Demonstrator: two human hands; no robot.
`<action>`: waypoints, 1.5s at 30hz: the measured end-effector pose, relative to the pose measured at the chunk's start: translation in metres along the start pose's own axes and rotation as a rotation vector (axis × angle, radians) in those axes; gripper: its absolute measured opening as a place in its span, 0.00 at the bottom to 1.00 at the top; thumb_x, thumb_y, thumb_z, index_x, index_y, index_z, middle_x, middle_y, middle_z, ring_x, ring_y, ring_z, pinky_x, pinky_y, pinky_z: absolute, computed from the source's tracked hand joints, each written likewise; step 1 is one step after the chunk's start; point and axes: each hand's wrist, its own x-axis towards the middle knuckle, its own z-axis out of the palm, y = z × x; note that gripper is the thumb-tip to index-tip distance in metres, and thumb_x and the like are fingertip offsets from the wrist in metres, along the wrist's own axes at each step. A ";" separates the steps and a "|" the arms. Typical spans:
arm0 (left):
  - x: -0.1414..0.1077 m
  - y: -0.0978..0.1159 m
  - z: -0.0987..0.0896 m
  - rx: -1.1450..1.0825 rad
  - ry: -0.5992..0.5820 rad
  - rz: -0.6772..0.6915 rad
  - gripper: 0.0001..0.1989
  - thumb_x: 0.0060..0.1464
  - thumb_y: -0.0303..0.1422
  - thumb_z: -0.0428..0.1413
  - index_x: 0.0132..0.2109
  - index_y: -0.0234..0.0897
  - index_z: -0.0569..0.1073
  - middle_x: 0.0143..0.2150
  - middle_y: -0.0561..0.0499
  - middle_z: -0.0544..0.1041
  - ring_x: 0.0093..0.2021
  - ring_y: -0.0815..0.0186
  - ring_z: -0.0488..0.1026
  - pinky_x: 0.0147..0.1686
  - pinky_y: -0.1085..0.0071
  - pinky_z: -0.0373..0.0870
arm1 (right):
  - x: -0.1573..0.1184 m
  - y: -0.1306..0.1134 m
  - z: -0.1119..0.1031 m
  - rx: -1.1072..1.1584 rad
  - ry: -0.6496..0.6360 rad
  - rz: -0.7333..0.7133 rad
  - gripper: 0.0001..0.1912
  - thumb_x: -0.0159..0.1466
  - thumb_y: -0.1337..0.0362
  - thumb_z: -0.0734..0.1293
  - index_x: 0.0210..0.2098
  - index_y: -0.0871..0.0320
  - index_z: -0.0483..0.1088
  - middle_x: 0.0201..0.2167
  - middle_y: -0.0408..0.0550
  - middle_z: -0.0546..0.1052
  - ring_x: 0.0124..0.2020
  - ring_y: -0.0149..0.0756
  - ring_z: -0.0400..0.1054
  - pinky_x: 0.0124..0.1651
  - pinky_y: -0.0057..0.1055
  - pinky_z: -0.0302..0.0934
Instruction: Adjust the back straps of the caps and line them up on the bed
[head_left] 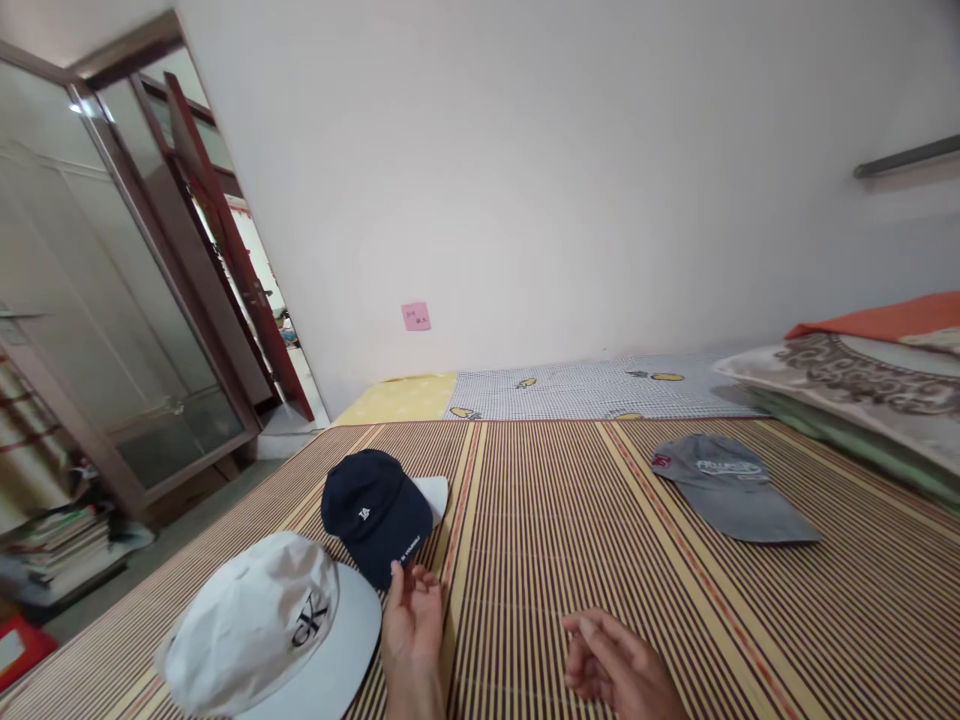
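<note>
My left hand (414, 615) is palm up beside the navy baseball cap (371, 510), thumb at the edge of its brim and fingers loosely curled. No grip on the brim shows. A white brim-like piece (435, 495) sticks out from behind the navy cap; the rest of it is hidden. Left of that hand lies a white baseball cap (259, 625) with black letters, its brim close to my wrist. My right hand (611, 660) hovers over the striped mat, fingers curled in and thumb against the index finger, with nothing visible in it. A grey baseball cap (731, 490) lies farther right.
The caps rest on a striped bamboo mat (525, 520) over a bed. Checked cloth (570, 390) runs along the wall, and folded bedding (877, 385) is stacked at the right. A pink note (416, 316) is on the wall. Books (64, 545) stand on the floor at left.
</note>
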 end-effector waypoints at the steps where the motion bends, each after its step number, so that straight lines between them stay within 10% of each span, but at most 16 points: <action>1: -0.004 0.000 0.003 -0.001 -0.017 0.000 0.16 0.69 0.26 0.49 0.31 0.36 0.69 0.24 0.56 0.67 0.22 0.73 0.69 0.24 0.78 0.72 | 0.001 -0.001 -0.001 0.005 0.000 -0.003 0.32 0.48 0.33 0.77 0.32 0.56 0.80 0.21 0.43 0.76 0.25 0.35 0.72 0.30 0.29 0.63; 7: -0.039 -0.029 0.011 0.009 -0.172 -0.037 0.16 0.69 0.24 0.47 0.32 0.36 0.71 0.26 0.55 0.66 0.23 0.72 0.67 0.25 0.76 0.70 | 0.008 -0.008 -0.015 0.047 0.040 -0.040 0.31 0.49 0.35 0.77 0.33 0.57 0.80 0.21 0.45 0.77 0.25 0.38 0.74 0.31 0.32 0.65; 18: -0.070 -0.117 -0.050 0.174 -0.303 -0.277 0.09 0.58 0.18 0.60 0.38 0.36 0.79 0.36 0.50 0.83 0.31 0.71 0.79 0.36 0.76 0.76 | 0.016 -0.030 -0.048 0.237 0.048 -0.050 0.38 0.46 0.39 0.81 0.48 0.57 0.80 0.51 0.59 0.84 0.56 0.56 0.76 0.58 0.47 0.68; 25: -0.101 -0.151 -0.065 0.329 -0.471 -0.532 0.07 0.53 0.28 0.68 0.40 0.37 0.80 0.35 0.48 0.84 0.32 0.66 0.81 0.34 0.74 0.74 | 0.013 -0.037 -0.051 0.426 0.082 -0.057 0.29 0.50 0.52 0.83 0.47 0.56 0.79 0.52 0.53 0.84 0.61 0.51 0.73 0.65 0.45 0.66; 29: -0.102 -0.145 -0.058 0.336 -0.492 -0.575 0.04 0.55 0.30 0.67 0.40 0.39 0.82 0.43 0.46 0.86 0.37 0.64 0.82 0.33 0.74 0.73 | 0.012 -0.037 -0.058 0.478 0.136 -0.029 0.30 0.49 0.56 0.84 0.50 0.54 0.78 0.48 0.49 0.85 0.60 0.49 0.74 0.64 0.44 0.68; 33: -0.093 -0.115 -0.041 0.309 -0.593 -0.522 0.12 0.52 0.27 0.67 0.45 0.41 0.83 0.52 0.44 0.84 0.55 0.56 0.79 0.53 0.65 0.73 | 0.010 -0.035 -0.067 0.394 0.113 -0.045 0.29 0.52 0.55 0.82 0.51 0.54 0.77 0.50 0.51 0.85 0.59 0.50 0.74 0.64 0.46 0.67; 39: -0.085 -0.088 -0.030 0.651 -0.636 -0.203 0.26 0.43 0.37 0.72 0.52 0.41 0.81 0.44 0.45 0.84 0.47 0.54 0.80 0.59 0.55 0.69 | 0.005 -0.052 -0.073 -0.064 -0.168 -0.271 0.23 0.56 0.55 0.77 0.49 0.55 0.79 0.45 0.55 0.85 0.48 0.51 0.79 0.58 0.50 0.69; 45: -0.071 -0.086 -0.019 1.073 -0.697 0.115 0.26 0.54 0.51 0.64 0.57 0.49 0.77 0.56 0.42 0.81 0.61 0.46 0.72 0.59 0.45 0.69 | -0.004 -0.063 -0.061 -0.369 -0.099 -0.432 0.25 0.57 0.53 0.76 0.52 0.55 0.79 0.49 0.59 0.83 0.58 0.56 0.73 0.60 0.48 0.68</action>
